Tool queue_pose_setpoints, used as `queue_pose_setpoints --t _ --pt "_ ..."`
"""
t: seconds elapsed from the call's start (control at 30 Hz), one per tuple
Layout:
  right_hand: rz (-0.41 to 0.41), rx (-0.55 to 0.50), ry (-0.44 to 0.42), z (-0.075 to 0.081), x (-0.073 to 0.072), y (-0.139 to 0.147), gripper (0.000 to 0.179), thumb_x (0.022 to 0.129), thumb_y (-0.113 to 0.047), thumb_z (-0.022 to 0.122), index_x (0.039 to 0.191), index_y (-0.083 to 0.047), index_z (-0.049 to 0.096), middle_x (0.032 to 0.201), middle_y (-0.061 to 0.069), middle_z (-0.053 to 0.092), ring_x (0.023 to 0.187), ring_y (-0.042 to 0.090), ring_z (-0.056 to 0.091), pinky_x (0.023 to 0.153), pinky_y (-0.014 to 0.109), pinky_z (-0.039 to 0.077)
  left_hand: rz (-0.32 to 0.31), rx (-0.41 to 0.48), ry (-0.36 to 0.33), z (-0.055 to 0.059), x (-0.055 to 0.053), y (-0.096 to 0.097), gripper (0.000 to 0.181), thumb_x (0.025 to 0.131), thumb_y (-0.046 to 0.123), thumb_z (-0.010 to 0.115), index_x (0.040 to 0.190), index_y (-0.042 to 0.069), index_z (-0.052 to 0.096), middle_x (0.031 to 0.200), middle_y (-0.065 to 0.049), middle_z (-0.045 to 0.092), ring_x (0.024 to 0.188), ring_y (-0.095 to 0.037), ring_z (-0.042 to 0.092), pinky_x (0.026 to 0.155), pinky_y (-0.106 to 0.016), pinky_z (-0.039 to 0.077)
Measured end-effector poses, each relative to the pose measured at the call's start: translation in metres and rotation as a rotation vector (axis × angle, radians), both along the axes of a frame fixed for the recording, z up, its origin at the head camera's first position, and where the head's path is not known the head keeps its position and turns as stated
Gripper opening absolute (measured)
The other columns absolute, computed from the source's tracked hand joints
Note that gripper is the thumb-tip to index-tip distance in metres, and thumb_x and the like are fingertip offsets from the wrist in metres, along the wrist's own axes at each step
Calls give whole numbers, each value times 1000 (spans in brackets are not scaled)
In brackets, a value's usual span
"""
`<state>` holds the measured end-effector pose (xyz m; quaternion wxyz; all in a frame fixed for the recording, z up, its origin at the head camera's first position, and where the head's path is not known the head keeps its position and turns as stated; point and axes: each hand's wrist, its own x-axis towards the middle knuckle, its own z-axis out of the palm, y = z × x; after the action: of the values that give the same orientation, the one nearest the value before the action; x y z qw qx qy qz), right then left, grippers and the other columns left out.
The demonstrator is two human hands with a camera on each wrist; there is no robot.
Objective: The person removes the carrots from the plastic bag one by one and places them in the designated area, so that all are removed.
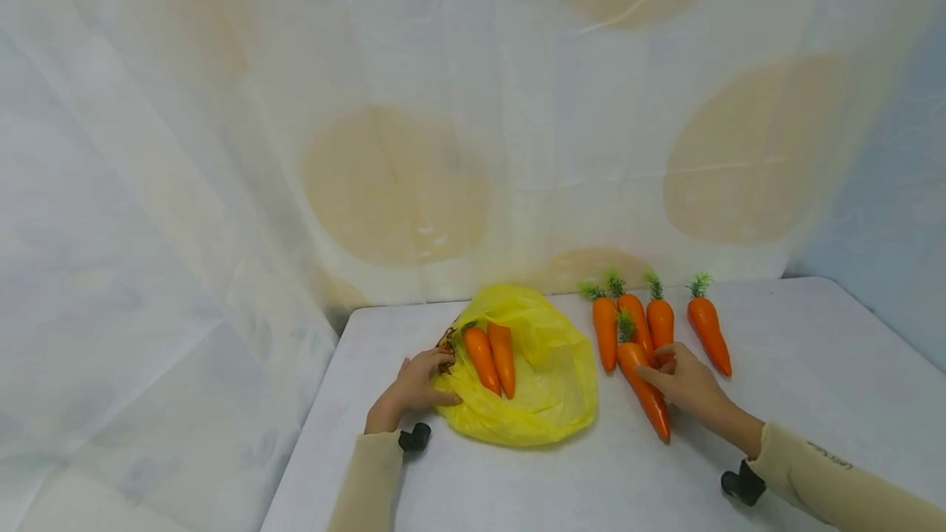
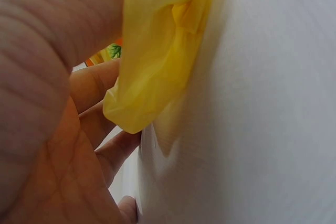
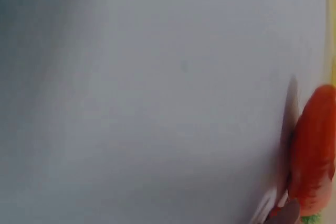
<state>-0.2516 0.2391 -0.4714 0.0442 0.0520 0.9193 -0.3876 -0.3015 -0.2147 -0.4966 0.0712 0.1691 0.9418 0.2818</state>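
My left hand (image 1: 415, 384) holds the left edge of a crumpled yellow plastic bag (image 1: 557, 392) lying on its side. In the left wrist view, a fold of the bag (image 2: 155, 72) hangs between the thumb and the fingers. Two orange carrots (image 1: 482, 360) lie in the bag's open mouth, one with a bit of green showing. On the right, my right hand (image 1: 691, 384) pinches a carrot (image 1: 641, 384) with a green leafy top, its tip toward me. In the right wrist view that carrot (image 3: 315, 140) shows at the right edge; the hand is mostly out of frame.
Behind the held carrot lie several more carrots (image 1: 604, 331) with green tops, close together. One carrot (image 1: 709, 335) lies apart at the right. All rest on a white table (image 1: 532, 491). A pale curtain (image 1: 517, 146) with tan circles hangs along the table's back edge.
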Motion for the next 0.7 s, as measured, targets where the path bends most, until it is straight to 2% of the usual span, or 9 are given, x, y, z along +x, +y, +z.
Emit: queue_pose_setpoints --t 0.13,0.37,0.5,0.7 --pt "26 -6 56 10 -4 3 73 91 -44 68 130 10 39 91 14 51 72 21 51 58 29 45 4 -3 -3 1 0 1 71 74 41 86 134 14 58 150 -11 47 142 -36 36 116 -71 8" --pt "62 -6 128 27 -7 -5 78 90 -47 69 134 11 41 107 23 57 77 22 57 62 29 53 13 10 -11 2 2 2 71 75 39 86 135 13 58 151 -13 46 143 -37 34 116 -70 7" --pt "73 8 166 33 -10 -11 76 90 -50 68 133 7 45 112 25 60 79 21 59 63 28 52 13 1 -11 1 2 2 70 75 39 85 135 13 57 151 -14 45 144 -37 34 117 -70 6" --pt "88 -13 204 51 -16 -21 72 91 -53 65 130 4 46 114 24 58 72 21 57 56 28 50 15 -12 -8 2 1 2 71 75 40 85 135 14 57 151 -13 45 144 -36 34 116 -70 7"
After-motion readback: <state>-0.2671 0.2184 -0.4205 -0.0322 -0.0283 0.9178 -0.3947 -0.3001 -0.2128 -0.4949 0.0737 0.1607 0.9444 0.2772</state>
